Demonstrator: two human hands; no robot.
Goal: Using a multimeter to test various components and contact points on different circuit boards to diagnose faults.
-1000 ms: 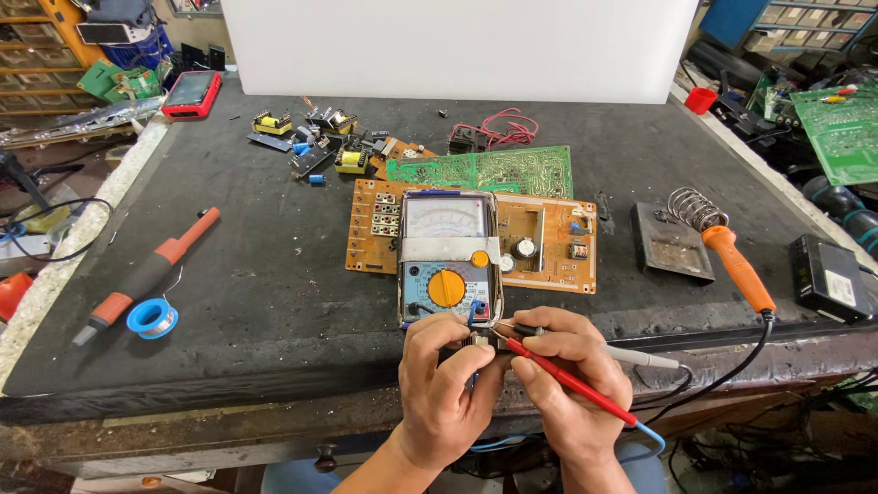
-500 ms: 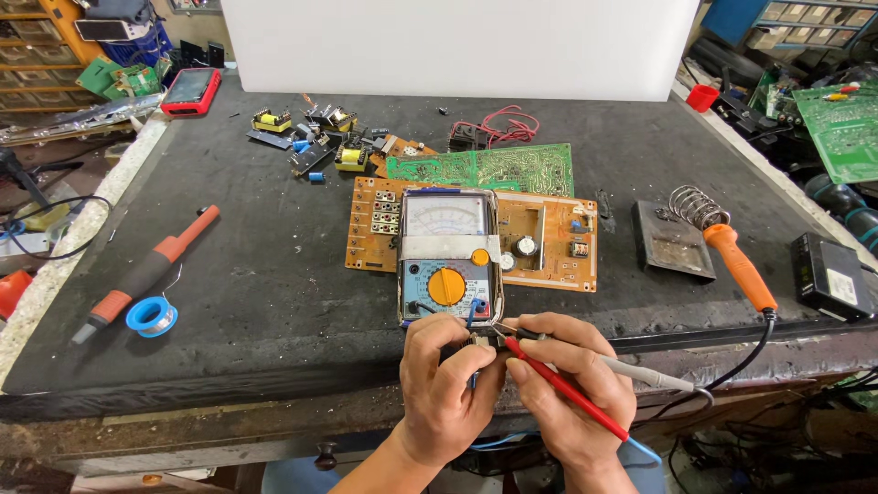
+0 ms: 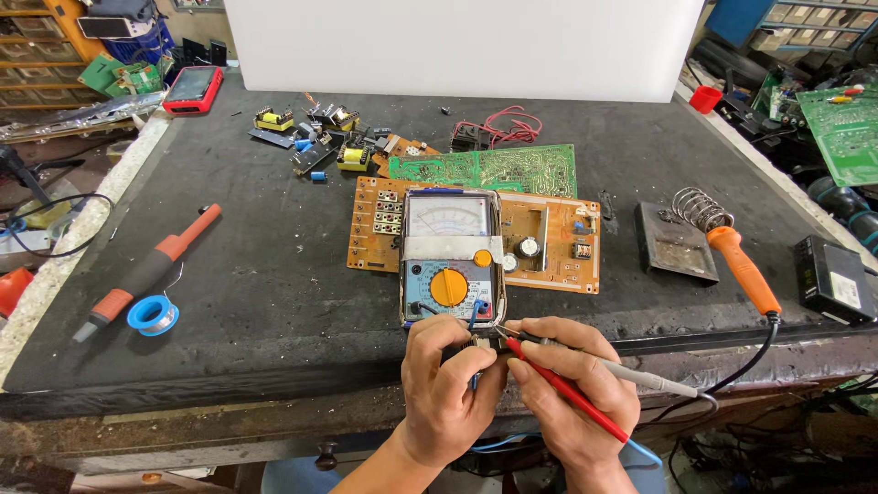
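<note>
You are working over a wide black bench mat [image 3: 274,302] that is filling most of the frame, with a brown circuit board [image 3: 549,242] lying at centre and a green circuit board [image 3: 494,169] lying just above it. An analog multimeter [image 3: 450,258] with an orange dial is resting on the brown board, its lower end reaching toward your hands at lower centre. An orange-handled soldering iron [image 3: 741,270] is lying beside its coil stand at the right, and an orange desoldering pump [image 3: 146,273] and a blue solder spool [image 3: 153,315] are sitting at the left. Your right hand [image 3: 576,389] is gripping two probes at once, a red probe [image 3: 567,391] and a grey probe [image 3: 631,373], both tips pointing left toward the spot below the meter. Your left hand [image 3: 448,384] is pinching a small component [image 3: 482,340] between thumb and fingers; it is too small to identify. For a clean reading, it seems wise to be keeping each tip on its own lead, apart from the other, and to be holding the part still. Both wrists are coming up from the bottom edge, hands touching, knuckles curled inward.
</note>
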